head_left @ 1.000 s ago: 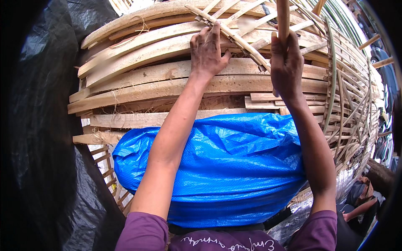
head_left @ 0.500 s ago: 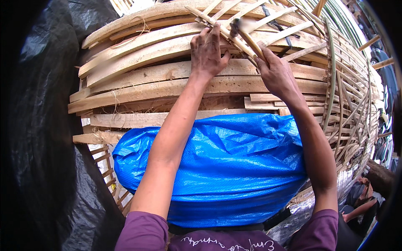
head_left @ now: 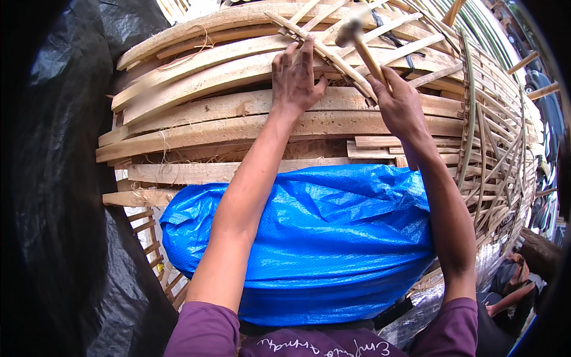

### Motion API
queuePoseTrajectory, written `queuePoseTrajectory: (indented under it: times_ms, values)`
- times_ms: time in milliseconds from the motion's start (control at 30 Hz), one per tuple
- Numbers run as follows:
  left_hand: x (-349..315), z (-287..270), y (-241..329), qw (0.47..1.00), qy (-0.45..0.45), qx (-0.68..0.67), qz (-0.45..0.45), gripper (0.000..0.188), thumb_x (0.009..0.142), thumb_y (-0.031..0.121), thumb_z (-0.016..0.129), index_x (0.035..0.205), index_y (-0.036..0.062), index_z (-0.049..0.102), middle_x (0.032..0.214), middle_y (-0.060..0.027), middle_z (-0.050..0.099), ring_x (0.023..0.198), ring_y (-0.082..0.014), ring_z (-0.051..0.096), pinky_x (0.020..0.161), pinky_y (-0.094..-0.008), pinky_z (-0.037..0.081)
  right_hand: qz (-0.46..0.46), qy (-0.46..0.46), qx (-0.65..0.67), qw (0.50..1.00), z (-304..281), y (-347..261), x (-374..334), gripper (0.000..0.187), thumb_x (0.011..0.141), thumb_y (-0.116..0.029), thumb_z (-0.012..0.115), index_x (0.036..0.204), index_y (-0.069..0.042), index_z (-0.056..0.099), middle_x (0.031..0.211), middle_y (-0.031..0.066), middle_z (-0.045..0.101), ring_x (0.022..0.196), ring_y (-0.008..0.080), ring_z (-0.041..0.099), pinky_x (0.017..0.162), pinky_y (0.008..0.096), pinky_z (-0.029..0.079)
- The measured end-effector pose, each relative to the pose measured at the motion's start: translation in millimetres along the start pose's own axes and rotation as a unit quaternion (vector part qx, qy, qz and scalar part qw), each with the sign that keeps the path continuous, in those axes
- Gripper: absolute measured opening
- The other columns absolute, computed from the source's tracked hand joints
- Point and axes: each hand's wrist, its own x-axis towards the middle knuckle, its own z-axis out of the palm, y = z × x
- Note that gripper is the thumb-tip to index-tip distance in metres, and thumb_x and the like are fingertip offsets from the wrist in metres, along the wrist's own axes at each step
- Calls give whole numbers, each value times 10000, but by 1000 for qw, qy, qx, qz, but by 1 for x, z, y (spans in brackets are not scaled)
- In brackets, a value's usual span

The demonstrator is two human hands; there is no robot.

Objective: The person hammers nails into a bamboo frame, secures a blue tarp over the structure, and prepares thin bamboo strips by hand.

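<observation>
My right hand (head_left: 403, 104) is wrapped round the wooden handle of a hammer (head_left: 370, 59). The dark hammer head (head_left: 350, 33) is raised over a lattice of pale split strips, slightly blurred. My left hand (head_left: 297, 77) lies with fingers stretched and thumb apart, its fingertips against the lattice's near edge strip (head_left: 324, 50). That strip slants from upper left down toward my right hand. Thin cross strips (head_left: 410, 47) run from it toward the upper right. Under the lattice are rough wooden planks (head_left: 238, 107).
A blue tarp (head_left: 333, 238) covers a bulky shape close to my body. Black plastic sheeting (head_left: 65, 178) hangs on the left. More woven strips (head_left: 493, 143) curve along the right side. Another person (head_left: 511, 291) is at the lower right, with parked vehicles (head_left: 544, 101) beyond.
My right hand has lifted the hammer up and slightly right, away from the edge strip. My left hand stays nearly where it was.
</observation>
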Motion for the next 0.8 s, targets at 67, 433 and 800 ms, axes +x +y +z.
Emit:
queuePoseTrajectory:
  times_ms: [67,433,800]
  values:
    - [2,-4,2,1000,-9,11,-9,991,709,328,765,1493,101,202,1365,-152,470,1287,-275,389,1049,-467,271,-15,42,83,996,-20,-16,4,305,983,-272,528,1118,-9,602,685,123,612,623,199,580,591,371,438]
    - [-2,0,5,1000,20,-17,-10,1043,700,284,782,1502,78,147,1390,-142,474,1303,-306,409,1061,-478,262,-29,-5,24,999,-3,-12,1,248,964,-248,547,1061,-23,584,745,247,638,688,407,641,620,473,456]
    - [1,-2,5,1000,6,8,-17,1073,702,336,782,1505,67,123,1341,-172,465,1277,-316,403,1045,-472,280,-30,-10,-50,998,-8,11,5,300,961,-261,540,1147,-33,596,799,268,642,790,433,641,664,486,454]
